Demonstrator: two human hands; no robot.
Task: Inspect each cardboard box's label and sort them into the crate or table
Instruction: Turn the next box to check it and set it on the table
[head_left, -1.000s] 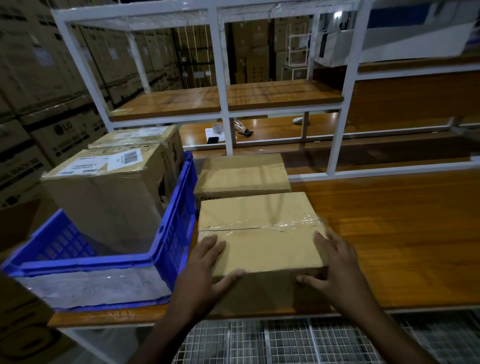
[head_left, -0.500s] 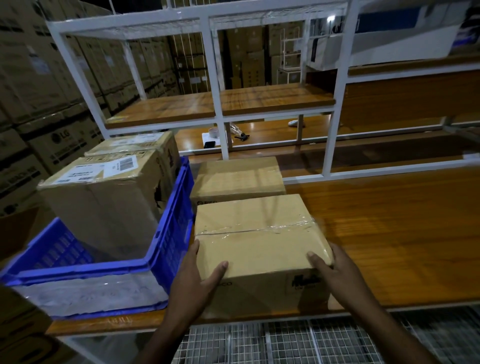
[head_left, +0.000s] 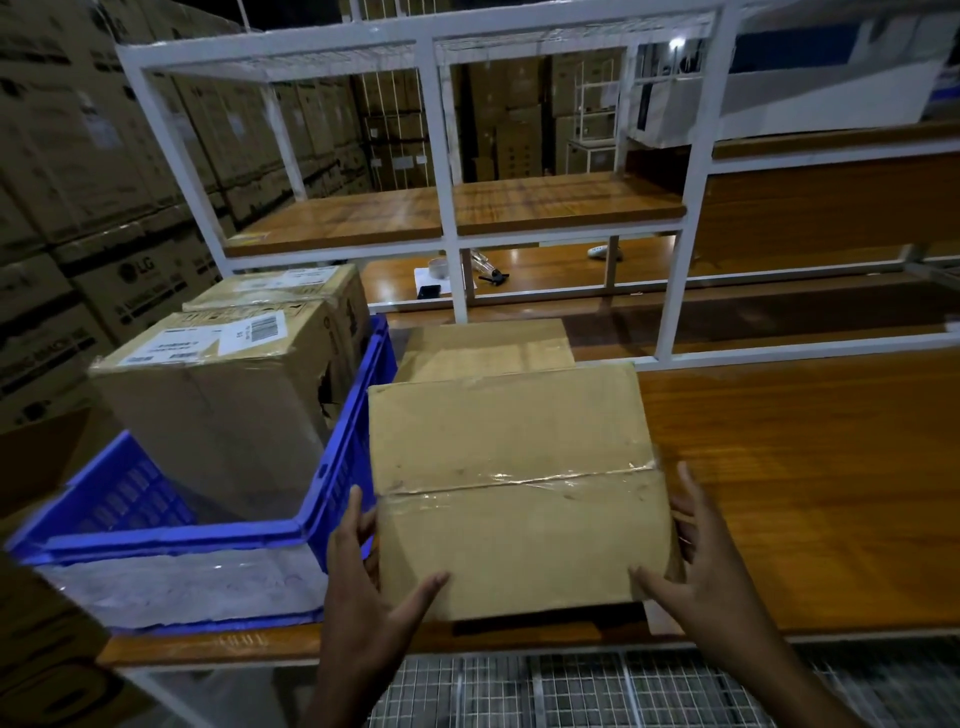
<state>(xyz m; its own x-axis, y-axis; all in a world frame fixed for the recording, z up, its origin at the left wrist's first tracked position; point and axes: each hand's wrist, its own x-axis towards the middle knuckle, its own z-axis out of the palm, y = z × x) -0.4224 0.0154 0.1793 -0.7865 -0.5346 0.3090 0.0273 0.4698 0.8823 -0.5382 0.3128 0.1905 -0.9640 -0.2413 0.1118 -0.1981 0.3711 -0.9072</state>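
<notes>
A plain taped cardboard box is tipped up off the wooden table, its broad face toward me, no label showing on it. My left hand grips its left edge, thumb on the front face. My right hand grips its right edge the same way. Behind it a second plain box lies flat on the table. To the left a blue crate holds two boxes: a near one with white barcode labels on top, and a far one, also labelled.
A white metal shelf frame with wooden shelves stands behind the table. Small items, a tape roll and a tool, lie on a far surface. Stacked large cartons fill the left. Wire mesh runs below the table's front edge.
The box went from lying flat on the table to tipped up and raised toward me. Both hands slid from its top to its side edges.
</notes>
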